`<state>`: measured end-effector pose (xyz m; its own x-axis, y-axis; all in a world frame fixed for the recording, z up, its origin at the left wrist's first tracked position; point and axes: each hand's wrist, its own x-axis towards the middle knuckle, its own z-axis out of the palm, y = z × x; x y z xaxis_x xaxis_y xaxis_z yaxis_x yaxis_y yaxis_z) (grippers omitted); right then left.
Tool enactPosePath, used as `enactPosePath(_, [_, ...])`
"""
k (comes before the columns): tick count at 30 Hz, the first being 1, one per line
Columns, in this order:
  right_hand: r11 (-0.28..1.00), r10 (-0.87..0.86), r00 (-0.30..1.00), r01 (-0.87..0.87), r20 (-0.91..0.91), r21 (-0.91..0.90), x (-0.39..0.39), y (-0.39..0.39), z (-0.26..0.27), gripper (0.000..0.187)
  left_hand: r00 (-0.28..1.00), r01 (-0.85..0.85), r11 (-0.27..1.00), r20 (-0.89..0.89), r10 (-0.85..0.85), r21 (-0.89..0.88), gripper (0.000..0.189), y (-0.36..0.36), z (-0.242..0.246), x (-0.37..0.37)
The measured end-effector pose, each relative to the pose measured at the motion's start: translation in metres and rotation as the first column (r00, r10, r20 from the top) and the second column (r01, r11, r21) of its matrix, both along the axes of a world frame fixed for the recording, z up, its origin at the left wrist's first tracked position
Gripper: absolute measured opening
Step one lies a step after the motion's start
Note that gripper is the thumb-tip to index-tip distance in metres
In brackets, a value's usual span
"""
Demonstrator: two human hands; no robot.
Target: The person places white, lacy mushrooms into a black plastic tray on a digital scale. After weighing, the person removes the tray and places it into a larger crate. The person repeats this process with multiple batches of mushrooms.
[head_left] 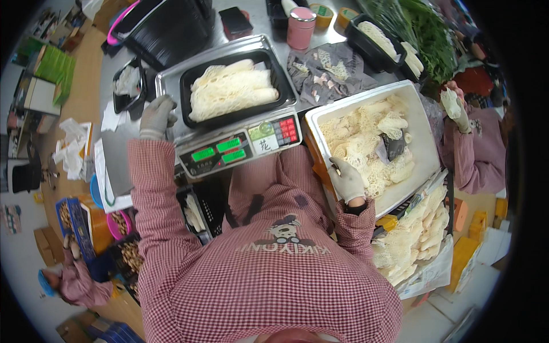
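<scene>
My left hand [157, 117], in a grey glove, is beside the left edge of the metal weighing pan [171, 79], fingers curled; whether it grips the edge is unclear. On the pan of the digital scale [238, 143] sits a black plastic tray [187, 103] holding several pale netted bamboo mushrooms [233, 90]. My right hand [347, 179], in a whitish glove, is over the near left wall of a white foam box [422, 141]. Its thumb is spread and its fingertips are by loose bamboo mushrooms [354, 141]; any hold is unclear. A dark packet [394, 145] lies among them.
Behind the scale are a black bin [167, 36], a pink canister [301, 29] and tape rolls [321, 16]. Crumpled grey paper [326, 70] bears mushroom scraps. More mushrooms [416, 236] lie at my right. A co-worker's gloved hand [456, 109] holds a pale piece at far right.
</scene>
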<state>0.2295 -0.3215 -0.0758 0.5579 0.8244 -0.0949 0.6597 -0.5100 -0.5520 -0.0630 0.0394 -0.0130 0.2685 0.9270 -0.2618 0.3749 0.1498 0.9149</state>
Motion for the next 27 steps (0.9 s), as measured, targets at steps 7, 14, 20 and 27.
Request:
enactPosePath(7, [0.993, 0.022, 0.999, -0.026, -0.034, -0.118, -0.016, 0.002, -0.002, 0.030, 0.934, 0.240, 0.967, -0.292, -0.207, 0.083, 0.037, 0.033, -0.069, -0.002])
enactPosePath(14, [0.995, -0.009, 1.000, 0.007, -0.027, -0.099, -0.016, -0.002, 0.001, 0.028, 0.962, 0.010, 0.996, 0.270, -0.034, 0.089, 0.047, -0.013, -0.040, -0.005])
enactPosePath(20, [0.988, -0.064, 0.997, 0.056, -0.051, -0.141, -0.009, -0.007, -0.004, 0.028, 0.886, -0.240, 0.968, 0.425, 0.186, 0.077, 0.035, 0.020, -0.055, -0.110])
enactPosePath(27, [0.999, 0.033, 0.996, -0.033, -0.088, 0.004, -0.007, 0.005, -0.013, 0.029, 0.569, -0.718, 0.692, 0.510, 0.645, -0.073, 0.041, -0.043, -0.095, -0.333])
